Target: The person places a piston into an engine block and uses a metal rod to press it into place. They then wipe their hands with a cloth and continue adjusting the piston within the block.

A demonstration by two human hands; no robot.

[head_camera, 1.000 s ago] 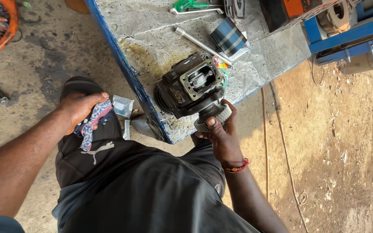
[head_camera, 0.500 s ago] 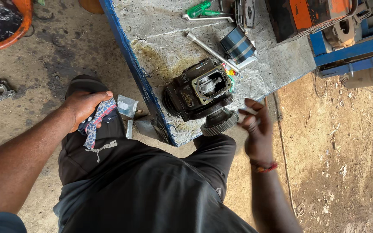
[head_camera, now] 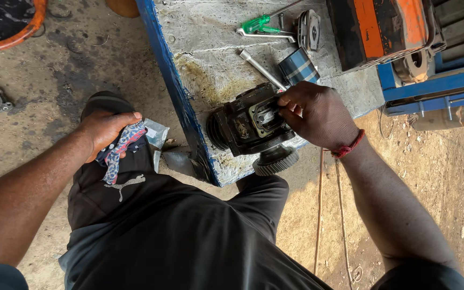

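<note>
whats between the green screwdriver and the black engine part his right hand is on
In the head view, a metal rod tool and a striped blue block lie on the bench between the green screwdriver and the black engine part under the right hand.

The engine block (head_camera: pixel 248 124) is dark cast metal, matt and greasy, with a ribbed metal gear (head_camera: pixel 276 160) beneath it. The surface (head_camera: pixel 210 48) is rough, stained grey sheet with a chipped blue-painted edge. The rag (head_camera: pixel 119 150) is soft patterned cloth. The screwdriver (head_camera: pixel 259 23) has a glossy green plastic handle. The floor (head_camera: pixel 65 70) is coarse, oil-darkened concrete.
</note>
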